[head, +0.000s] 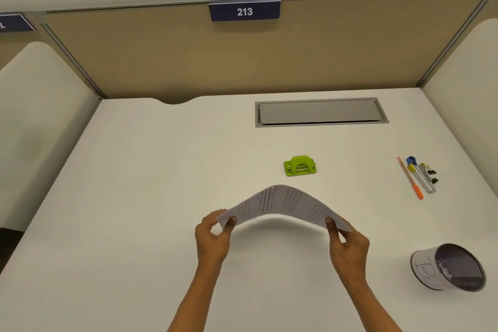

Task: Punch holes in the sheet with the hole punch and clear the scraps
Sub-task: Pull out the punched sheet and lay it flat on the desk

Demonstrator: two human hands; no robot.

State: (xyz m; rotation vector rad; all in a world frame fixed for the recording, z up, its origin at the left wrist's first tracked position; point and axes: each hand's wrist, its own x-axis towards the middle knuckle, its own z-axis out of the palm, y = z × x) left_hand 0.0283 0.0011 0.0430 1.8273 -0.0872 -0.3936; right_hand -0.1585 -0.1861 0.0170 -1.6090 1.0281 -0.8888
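Arching upward above the desk's middle, the sheet is pinched at its ends by the left hand and right hand; the green hole punch sits beyond.

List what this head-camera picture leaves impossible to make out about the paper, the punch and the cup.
- Lined white paper sheet: bowed upward between the left hand and right hand; underside hidden, writing too small.
- Small green hole punch: scrap tray beneath unseen.
- Tipped mesh-lined cup: contents too dark and blurred.
- Pens and clips: details too small.
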